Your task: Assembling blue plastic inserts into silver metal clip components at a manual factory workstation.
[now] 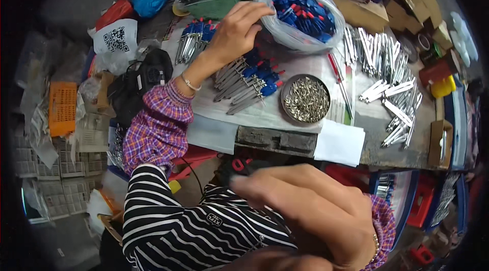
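Observation:
My left hand (237,32) reaches over the table, fingers stretched toward the rim of a clear plastic bag (265,32) and thumb apart. No thing shows in it. The bag is full of small blue plastic pieces with red tips (305,15). Below that hand lie several thin metal pieces with blue and red ends (249,85); another bunch (193,39) sits to its left. My right hand (316,205) is raised close to the camera above my lap, its fingers pointing left. Its fingertips are blurred, and I cannot see what they hold, if anything.
A round dish of small metal parts (305,99) stands mid-table, beside a red-handled tool (338,75) and white paper (340,143). Silver metal strips (392,82) are heaped right. A dark block (276,140) lies along the front edge. A black bag (147,80) lies left.

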`<act>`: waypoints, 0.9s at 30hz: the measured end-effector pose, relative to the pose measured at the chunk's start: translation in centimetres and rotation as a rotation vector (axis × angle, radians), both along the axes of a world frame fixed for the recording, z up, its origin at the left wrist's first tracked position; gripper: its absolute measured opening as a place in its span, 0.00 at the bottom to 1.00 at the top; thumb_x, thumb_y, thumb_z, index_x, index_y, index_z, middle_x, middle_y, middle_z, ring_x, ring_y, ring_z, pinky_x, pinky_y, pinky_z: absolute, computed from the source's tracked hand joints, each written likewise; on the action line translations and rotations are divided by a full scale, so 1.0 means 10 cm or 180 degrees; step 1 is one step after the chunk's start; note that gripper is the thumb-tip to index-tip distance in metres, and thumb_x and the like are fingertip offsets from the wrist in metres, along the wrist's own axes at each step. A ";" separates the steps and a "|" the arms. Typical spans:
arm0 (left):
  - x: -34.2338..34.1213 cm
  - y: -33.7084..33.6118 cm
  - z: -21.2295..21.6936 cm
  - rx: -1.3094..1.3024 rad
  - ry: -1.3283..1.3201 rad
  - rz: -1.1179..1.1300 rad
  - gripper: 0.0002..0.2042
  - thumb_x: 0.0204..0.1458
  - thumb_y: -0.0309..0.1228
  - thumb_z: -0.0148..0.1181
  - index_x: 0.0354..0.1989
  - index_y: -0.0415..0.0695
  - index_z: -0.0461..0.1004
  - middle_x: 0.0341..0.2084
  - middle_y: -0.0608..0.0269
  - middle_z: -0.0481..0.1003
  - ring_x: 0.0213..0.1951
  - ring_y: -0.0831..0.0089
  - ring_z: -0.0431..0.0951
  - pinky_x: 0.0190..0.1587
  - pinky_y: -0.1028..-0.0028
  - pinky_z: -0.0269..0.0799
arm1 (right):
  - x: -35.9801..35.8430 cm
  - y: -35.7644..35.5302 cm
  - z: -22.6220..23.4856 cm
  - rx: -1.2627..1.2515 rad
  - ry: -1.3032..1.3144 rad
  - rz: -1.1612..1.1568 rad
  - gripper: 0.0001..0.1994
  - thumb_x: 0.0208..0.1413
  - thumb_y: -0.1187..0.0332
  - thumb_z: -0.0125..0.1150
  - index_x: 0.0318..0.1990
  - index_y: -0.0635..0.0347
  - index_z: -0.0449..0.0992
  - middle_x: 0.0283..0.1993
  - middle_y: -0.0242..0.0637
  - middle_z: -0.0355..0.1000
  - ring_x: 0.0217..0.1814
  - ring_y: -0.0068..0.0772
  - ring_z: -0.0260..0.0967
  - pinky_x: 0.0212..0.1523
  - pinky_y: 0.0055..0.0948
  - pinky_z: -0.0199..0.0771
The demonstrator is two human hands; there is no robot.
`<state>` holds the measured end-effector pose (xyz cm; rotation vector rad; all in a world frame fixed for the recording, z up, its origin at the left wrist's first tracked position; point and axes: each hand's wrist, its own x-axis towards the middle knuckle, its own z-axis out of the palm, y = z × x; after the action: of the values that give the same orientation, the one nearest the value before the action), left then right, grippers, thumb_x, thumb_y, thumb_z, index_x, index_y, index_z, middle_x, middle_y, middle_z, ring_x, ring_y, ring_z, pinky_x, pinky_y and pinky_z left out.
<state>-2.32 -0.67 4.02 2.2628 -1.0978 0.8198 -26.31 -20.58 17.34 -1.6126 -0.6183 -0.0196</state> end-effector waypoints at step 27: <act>0.45 0.28 -0.38 0.1026 0.0466 0.0178 0.19 0.51 0.16 0.49 0.52 0.41 0.69 0.54 0.53 0.67 0.55 0.55 0.68 0.54 0.65 0.65 | 1.53 -0.62 -1.83 -0.1709 -0.1785 -0.2159 0.25 0.34 0.83 0.57 0.46 0.61 0.69 0.53 0.45 0.62 0.50 0.46 0.66 0.47 0.35 0.70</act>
<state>2.13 2.08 0.24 2.5818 -1.1713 0.5160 -11.01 -26.77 -0.96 -2.3017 -0.4841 -0.8955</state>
